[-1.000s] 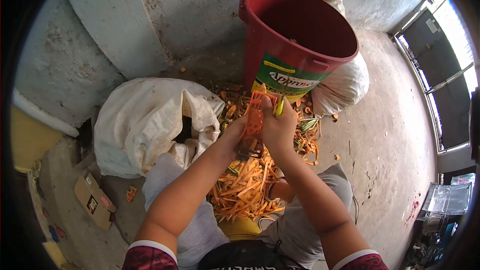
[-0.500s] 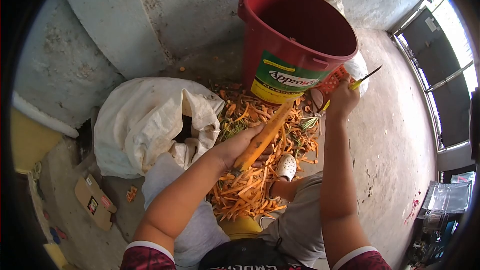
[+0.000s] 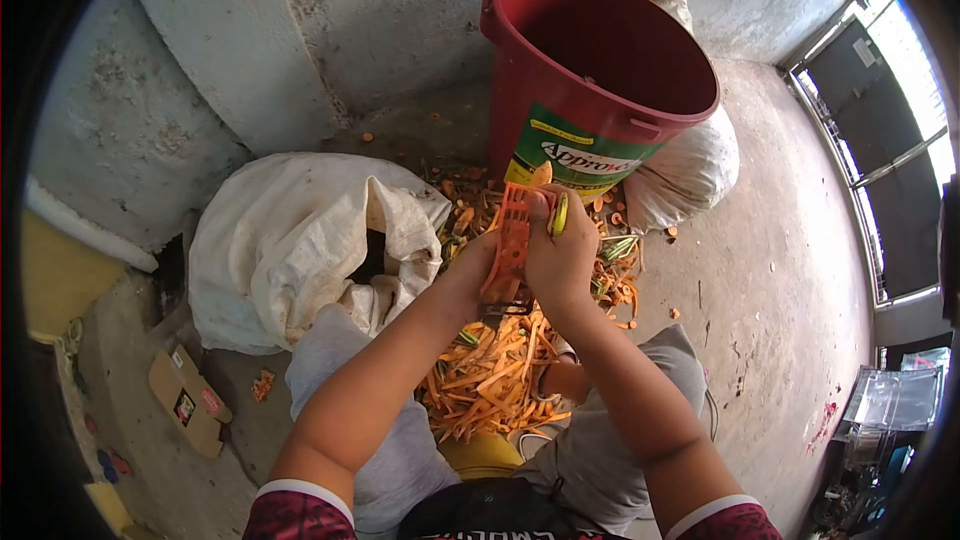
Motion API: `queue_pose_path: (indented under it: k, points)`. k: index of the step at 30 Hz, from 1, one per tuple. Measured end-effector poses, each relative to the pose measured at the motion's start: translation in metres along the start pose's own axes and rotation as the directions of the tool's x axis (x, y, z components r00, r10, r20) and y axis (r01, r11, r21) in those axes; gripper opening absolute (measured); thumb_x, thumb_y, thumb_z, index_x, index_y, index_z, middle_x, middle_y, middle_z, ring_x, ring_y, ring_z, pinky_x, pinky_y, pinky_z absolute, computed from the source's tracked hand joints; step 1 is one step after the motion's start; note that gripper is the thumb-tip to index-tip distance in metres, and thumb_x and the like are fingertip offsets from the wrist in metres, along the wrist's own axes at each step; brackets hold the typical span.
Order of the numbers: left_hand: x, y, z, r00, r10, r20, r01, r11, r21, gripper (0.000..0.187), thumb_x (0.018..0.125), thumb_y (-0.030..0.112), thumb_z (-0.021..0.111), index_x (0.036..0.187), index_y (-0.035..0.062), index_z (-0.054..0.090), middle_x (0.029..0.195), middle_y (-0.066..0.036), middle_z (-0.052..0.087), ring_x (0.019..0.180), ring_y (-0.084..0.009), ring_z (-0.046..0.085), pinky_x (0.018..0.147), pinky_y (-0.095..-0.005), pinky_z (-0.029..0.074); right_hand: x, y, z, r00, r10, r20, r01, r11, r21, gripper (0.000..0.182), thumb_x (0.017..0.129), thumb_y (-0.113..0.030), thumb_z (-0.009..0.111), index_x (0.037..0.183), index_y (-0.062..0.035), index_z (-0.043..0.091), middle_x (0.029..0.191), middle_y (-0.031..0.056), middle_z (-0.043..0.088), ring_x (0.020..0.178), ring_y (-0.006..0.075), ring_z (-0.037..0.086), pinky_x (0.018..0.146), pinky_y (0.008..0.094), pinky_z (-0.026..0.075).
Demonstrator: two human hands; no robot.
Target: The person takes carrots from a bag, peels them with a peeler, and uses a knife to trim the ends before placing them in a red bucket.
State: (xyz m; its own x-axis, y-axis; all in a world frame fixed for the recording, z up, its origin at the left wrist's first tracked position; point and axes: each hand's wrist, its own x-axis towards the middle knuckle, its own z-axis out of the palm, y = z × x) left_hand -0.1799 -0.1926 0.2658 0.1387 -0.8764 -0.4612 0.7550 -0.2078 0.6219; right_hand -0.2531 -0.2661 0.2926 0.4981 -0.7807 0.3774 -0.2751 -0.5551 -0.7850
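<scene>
My left hand (image 3: 475,275) is wrapped round a long orange carrot (image 3: 542,175), whose tip shows above the hands. An orange slotted peeler (image 3: 514,235) lies along the carrot and hides most of it. My right hand (image 3: 562,248) grips the peeler and also holds a yellow-handled knife (image 3: 560,215), whose blade is hidden. Below both hands, orange peelings (image 3: 495,380) are heaped on the floor between my legs. The large red bin (image 3: 590,120) stands just beyond the hands.
A white sack (image 3: 290,240) with an open mouth sits at the left, and another white sack (image 3: 690,170) is behind the bin. Flattened cardboard (image 3: 190,400) lies at the lower left. Clear plastic containers (image 3: 895,395) are at the far right.
My right hand has come left and down with the peeler and knife, onto the carrot. The carrot, fully visible before, is now mostly covered. The shoe by the peelings is more hidden.
</scene>
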Motion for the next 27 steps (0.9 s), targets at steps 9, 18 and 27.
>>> queue_pose_path:
  k: [9, 18, 27]
  points:
    - [-0.003, -0.009, 0.009, 0.992, -0.11, 0.06, 0.098, 0.98, 0.17, 0.044, 0.089, 0.045, 0.031, 0.105, 0.0074, 0.048, 0.085, -0.006, 0.056, 0.073, -0.0124, 0.056, 0.058, -0.0231, 0.047, 0.08, 0.058, -0.056, 0.856, 0.033, -0.516, -0.149, 0.971, -0.185, 0.017, 0.085, -0.016, 0.049, 0.08, -0.0012, 0.056, 0.072, 0.0079, 0.061, 0.06, 0.0181, 0.057, 0.054, 0.0294, 0.043]
    - [0.007, -0.015, -0.012, 0.985, -0.143, 0.091, 0.137, 0.988, 0.074, 0.044, 0.087, 0.046, 0.036, 0.098, 0.0056, 0.048, 0.076, -0.003, 0.051, 0.064, -0.0119, 0.05, 0.053, -0.0242, 0.044, 0.08, 0.06, -0.066, 0.886, 0.222, -0.407, -0.045, 0.916, 0.399, 0.019, 0.087, -0.015, 0.046, 0.082, 0.0003, 0.056, 0.074, 0.007, 0.061, 0.059, 0.0102, 0.056, 0.052, 0.0236, 0.043]
    - [0.02, -0.012, -0.012, 0.993, 0.062, 0.102, -0.045, 0.986, -0.159, 0.035, 0.088, 0.039, 0.035, 0.099, 0.0092, 0.049, 0.08, -0.004, 0.056, 0.062, -0.0131, 0.055, 0.048, -0.0253, 0.045, 0.013, -0.009, -0.016, 0.995, 0.081, 0.053, -0.09, 0.979, 0.181, 0.024, 0.084, -0.022, 0.051, 0.087, 0.0019, 0.052, 0.068, 0.0148, 0.058, 0.065, 0.0225, 0.059, 0.057, 0.0337, 0.044]
